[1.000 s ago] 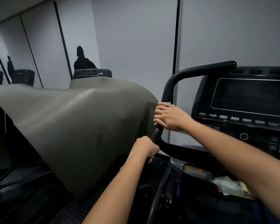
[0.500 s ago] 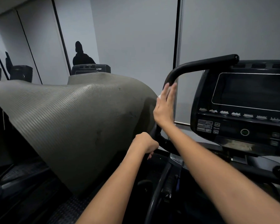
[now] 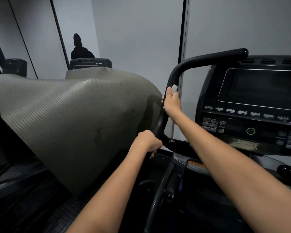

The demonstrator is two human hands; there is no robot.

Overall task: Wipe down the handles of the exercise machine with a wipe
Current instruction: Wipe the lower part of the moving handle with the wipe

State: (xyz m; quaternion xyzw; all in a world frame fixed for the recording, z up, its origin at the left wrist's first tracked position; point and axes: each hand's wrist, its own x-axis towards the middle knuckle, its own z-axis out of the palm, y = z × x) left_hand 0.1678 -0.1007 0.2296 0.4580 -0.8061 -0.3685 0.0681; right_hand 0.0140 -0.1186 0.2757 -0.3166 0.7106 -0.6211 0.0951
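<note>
A black curved handle (image 3: 200, 60) rises left of the machine's console (image 3: 252, 105) and bends right at the top. My right hand (image 3: 170, 101) wraps around the handle's upright part, with a white wipe (image 3: 174, 87) under its fingers; only a corner of the wipe shows above the hand. Lower down, my left hand (image 3: 148, 142) grips the same handle near its bottom bend.
A grey ribbed mat (image 3: 65, 118) hangs draped just left of the handle, touching it. The console has a dark screen and several buttons (image 3: 213, 126). A mirrored wall (image 3: 133, 39) stands behind. Dark machine parts and black flooring (image 3: 32, 199) lie below.
My right hand went from lying across the handle, to fingers straight up along it, to now wrapped round it higher up with the wipe showing. My left hand kept its grip.
</note>
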